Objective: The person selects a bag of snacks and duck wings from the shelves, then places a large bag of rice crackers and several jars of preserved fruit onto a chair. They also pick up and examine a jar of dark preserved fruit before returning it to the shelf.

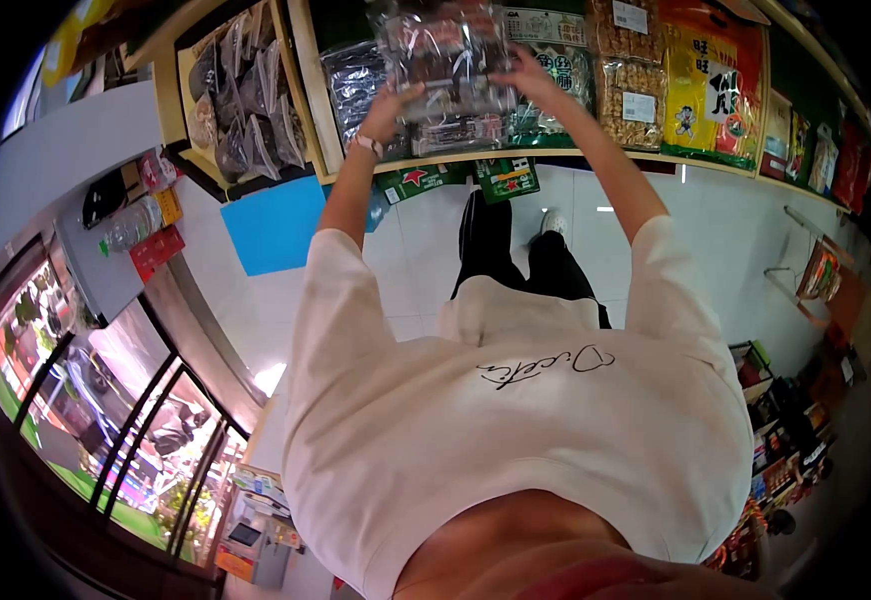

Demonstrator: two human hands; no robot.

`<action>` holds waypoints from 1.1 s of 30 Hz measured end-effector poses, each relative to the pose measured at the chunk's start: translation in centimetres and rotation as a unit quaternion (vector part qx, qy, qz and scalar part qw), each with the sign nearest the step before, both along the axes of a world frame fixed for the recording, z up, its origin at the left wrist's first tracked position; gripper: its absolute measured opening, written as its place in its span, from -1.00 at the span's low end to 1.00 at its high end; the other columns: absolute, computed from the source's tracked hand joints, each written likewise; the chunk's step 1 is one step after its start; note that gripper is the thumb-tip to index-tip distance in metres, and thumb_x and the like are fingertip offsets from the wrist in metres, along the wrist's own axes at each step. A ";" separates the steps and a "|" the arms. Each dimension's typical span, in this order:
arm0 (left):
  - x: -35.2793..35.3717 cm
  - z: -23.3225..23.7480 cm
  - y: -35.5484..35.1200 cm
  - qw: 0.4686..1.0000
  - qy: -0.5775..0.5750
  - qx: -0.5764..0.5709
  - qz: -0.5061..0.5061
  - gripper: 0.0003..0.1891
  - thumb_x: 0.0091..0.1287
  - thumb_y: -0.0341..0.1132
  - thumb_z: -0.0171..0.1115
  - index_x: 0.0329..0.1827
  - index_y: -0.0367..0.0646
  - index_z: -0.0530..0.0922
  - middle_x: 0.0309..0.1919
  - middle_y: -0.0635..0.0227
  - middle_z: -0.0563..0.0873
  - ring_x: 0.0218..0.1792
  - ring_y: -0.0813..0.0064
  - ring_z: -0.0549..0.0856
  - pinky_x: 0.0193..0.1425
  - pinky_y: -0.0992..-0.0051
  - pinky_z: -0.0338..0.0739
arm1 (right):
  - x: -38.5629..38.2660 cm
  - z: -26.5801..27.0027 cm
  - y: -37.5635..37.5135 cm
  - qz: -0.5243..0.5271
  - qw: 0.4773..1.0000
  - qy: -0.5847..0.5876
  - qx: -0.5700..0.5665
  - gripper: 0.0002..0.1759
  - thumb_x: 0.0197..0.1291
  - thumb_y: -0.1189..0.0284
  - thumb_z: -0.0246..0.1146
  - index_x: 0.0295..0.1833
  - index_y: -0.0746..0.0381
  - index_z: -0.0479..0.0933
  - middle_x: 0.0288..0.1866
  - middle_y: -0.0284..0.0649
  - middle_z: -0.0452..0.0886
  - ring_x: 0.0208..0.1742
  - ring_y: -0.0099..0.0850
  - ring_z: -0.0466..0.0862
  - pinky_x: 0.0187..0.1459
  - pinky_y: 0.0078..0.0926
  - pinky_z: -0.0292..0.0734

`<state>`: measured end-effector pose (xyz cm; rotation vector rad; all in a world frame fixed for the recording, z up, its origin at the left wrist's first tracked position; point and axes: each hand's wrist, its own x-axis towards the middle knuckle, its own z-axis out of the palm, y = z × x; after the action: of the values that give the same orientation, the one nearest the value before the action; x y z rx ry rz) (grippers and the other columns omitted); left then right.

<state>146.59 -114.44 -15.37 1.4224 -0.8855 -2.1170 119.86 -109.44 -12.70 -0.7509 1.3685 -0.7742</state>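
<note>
Package (446, 55), likely light, pliable and slippery, suits edge holds: left hand (388, 108) at eight o'clock, right hand (531, 78) at four, both half-curled, gripping it.

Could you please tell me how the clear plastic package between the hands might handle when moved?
The package would probably feel slippery, given its glossy plastic. It may also crinkle or flex, since its surface looks creased.
</note>
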 end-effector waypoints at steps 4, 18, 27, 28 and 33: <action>-0.6 -2.5 -7.8 0.993 0.074 -0.092 -0.004 -0.21 0.09 -0.33 0.39 0.35 -0.17 0.13 0.09 0.22 0.52 0.05 0.35 0.54 0.15 0.39 0.42 | -1.1 -3.6 -6.6 -0.035 0.995 -0.007 -0.096 -0.10 0.02 0.47 0.32 0.44 0.08 -0.02 0.30 -0.13 0.30 0.26 -0.30 0.35 0.24 -0.42 0.23; -2.9 -8.2 -10.7 0.965 -0.127 -0.189 0.130 -0.44 0.06 -0.33 0.41 0.10 -0.37 0.41 -0.18 0.19 0.62 -0.23 0.47 0.61 -0.15 0.52 0.52 | 1.9 -10.7 -5.7 -0.104 0.958 0.234 -0.128 -0.53 0.03 0.44 0.24 0.13 0.16 0.43 -0.07 -0.22 0.58 -0.03 -0.38 0.55 0.03 -0.46 0.41; -4.1 -4.1 -16.7 0.991 -0.062 -0.040 -0.113 -0.39 0.13 -0.13 0.35 0.16 -0.33 0.41 -0.02 0.29 0.58 -0.06 0.47 0.56 0.01 0.50 0.45 | 4.8 -9.9 -1.3 0.101 0.849 0.437 -0.281 -0.51 0.06 0.38 0.19 0.15 0.26 0.37 0.08 -0.18 0.46 0.12 -0.16 0.45 0.15 -0.18 0.33; -4.2 -3.1 -16.4 0.988 -0.057 -0.093 -0.110 -0.39 0.13 -0.14 0.35 0.16 -0.34 0.40 -0.01 0.28 0.58 -0.03 0.47 0.55 0.02 0.50 0.45 | 4.8 -10.2 -2.2 0.102 0.823 0.466 -0.309 -0.52 0.08 0.38 0.19 0.15 0.23 0.37 0.10 -0.19 0.45 0.14 -0.18 0.43 0.18 -0.19 0.30; -2.8 0.2 -17.1 0.971 0.003 -0.234 -0.057 -0.51 0.21 -0.27 0.27 0.17 -0.24 0.39 0.02 0.33 0.55 0.03 0.47 0.53 0.03 0.45 0.45 | 3.7 -11.8 -9.0 0.097 0.674 0.622 -0.386 -0.50 0.17 0.21 0.11 0.22 0.12 0.35 0.19 -0.24 0.41 0.21 -0.29 0.37 0.30 -0.15 0.11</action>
<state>143.80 -131.49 -15.20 1.1400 -1.3808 -1.8187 123.59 -118.41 -24.53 -2.3794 2.0634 -0.6204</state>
